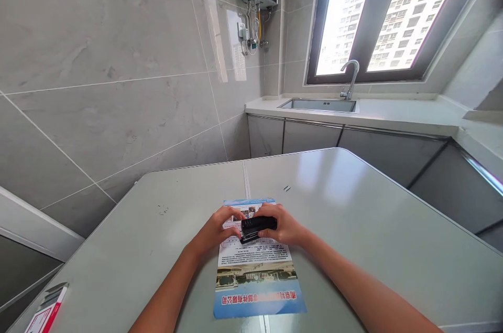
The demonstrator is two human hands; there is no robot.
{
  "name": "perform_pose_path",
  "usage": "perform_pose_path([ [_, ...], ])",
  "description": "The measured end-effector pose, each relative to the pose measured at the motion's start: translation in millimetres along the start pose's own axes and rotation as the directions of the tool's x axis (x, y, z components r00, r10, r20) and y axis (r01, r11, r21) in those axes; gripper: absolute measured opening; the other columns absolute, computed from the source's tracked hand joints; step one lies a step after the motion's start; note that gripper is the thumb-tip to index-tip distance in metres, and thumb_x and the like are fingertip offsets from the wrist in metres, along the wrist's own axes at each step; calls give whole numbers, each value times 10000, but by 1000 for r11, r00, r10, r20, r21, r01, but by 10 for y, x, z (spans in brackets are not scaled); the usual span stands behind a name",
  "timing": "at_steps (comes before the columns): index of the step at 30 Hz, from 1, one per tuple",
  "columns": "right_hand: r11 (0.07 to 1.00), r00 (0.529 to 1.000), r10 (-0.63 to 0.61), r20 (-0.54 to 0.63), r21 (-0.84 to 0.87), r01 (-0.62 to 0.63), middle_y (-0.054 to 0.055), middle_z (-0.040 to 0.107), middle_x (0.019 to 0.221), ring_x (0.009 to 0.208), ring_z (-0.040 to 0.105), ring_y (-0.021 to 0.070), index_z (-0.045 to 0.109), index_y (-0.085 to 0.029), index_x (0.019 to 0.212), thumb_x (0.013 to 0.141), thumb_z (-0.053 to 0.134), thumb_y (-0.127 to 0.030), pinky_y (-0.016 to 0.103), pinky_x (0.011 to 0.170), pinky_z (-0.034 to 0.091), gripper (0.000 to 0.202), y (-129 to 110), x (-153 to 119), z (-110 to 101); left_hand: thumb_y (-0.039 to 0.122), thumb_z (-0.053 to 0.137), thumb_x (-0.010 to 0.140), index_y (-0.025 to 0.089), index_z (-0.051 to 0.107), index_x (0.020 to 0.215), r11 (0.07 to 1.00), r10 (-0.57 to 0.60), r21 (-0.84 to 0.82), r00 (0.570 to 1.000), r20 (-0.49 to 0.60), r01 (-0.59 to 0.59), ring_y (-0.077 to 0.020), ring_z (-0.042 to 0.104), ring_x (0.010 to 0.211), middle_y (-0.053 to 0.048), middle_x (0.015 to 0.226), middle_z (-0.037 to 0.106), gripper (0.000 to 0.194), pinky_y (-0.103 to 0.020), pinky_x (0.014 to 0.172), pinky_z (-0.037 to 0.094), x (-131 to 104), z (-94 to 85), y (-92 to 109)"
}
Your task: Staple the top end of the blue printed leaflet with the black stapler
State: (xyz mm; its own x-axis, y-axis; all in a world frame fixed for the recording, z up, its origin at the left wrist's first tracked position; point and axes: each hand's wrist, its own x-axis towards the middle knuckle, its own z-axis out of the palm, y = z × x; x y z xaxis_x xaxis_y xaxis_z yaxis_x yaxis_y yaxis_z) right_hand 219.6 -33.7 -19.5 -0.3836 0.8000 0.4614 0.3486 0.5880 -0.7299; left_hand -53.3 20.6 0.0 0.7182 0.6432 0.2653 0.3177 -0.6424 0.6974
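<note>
A black stapler (257, 225) is held above a printed sheet (255, 270) on the table, its jaws slightly apart with a silvery strip between them. My right hand (281, 224) grips its right end, thumb below and fingers over the top. At the left end, my left hand (220, 225) curves in a C shape, index fingertip near the upper arm and thumb near the lower jaw; its fingertips seem to touch the stapler. The sheet has blue edges, a photo band and red characters that appear upside down. Both hands cover part of its upper half.
Small staple strips (287, 188) lie beyond the sheet on the pale table (353, 217). Loose staples (162, 210) are scattered to the left. A red and white box (46, 309) sits at the near left edge. Behind are a sink (320, 105) and a tiled wall (118, 60).
</note>
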Motion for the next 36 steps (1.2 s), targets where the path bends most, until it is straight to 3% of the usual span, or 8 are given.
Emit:
perform_pose_path([
  [7,999,999,-24,-49,28,25,38,690,881,801,607,203,712,-226,1053,829,754,-457,320,749,448,325,-105,24,30,353,716,924,245,666,1007,999,27,42,998,-55,-25,-235,631,1042,-52,1063,722,145,-371,946,491,52,85,131],
  [14,995,990,-76,123,-48,82,10,708,802,776,594,194,747,-241,998,779,807,-351,317,766,436,253,-108,-11,46,284,659,965,239,665,1052,981,114,148,988,103,-128,-219,615,1033,-49,1060,714,99,-360,955,447,80,208,72],
  [18,993,998,34,44,-117,-29,21,745,870,820,646,204,766,-248,1028,751,827,-292,308,767,456,287,-91,3,29,317,764,876,242,637,1103,972,21,234,1000,-1,-20,-236,600,1015,-44,1085,698,271,-370,912,474,110,208,-31],
  [21,973,980,161,-119,-147,-178,33,757,898,797,677,205,776,-241,1028,741,836,-306,311,761,481,300,-37,40,-100,336,699,930,243,629,1157,929,6,370,997,-83,25,-261,593,1107,-73,1207,681,256,-420,977,470,122,192,-128],
  [25,901,873,291,-391,-193,-387,49,776,923,826,698,236,778,-231,1044,776,791,-362,336,774,503,298,144,56,-413,394,614,980,257,541,1410,847,-54,526,997,-57,76,-331,399,1454,-126,1566,468,458,-547,1180,328,81,208,-306],
  [28,841,779,349,-520,-193,-506,43,788,931,832,702,248,781,-232,1049,781,766,-397,344,767,505,315,340,8,-639,447,584,989,303,518,1458,814,-152,567,988,1,125,-353,344,1499,-116,1614,408,496,-608,1196,286,48,220,-402],
  [32,795,745,402,-532,-201,-573,36,788,905,827,695,248,786,-219,1023,763,760,-370,346,768,497,301,566,-83,-803,460,672,925,277,551,1418,825,-141,547,989,-46,143,-331,435,1424,-116,1530,476,540,-536,1174,360,49,201,-418],
  [36,831,812,440,-383,-170,-530,30,780,907,832,688,244,786,-205,1025,746,774,-372,337,763,499,325,664,-129,-853,471,716,884,257,555,1393,818,-149,548,985,-92,175,-335,473,1373,-121,1464,510,575,-524,1126,405,53,168,-382],
])
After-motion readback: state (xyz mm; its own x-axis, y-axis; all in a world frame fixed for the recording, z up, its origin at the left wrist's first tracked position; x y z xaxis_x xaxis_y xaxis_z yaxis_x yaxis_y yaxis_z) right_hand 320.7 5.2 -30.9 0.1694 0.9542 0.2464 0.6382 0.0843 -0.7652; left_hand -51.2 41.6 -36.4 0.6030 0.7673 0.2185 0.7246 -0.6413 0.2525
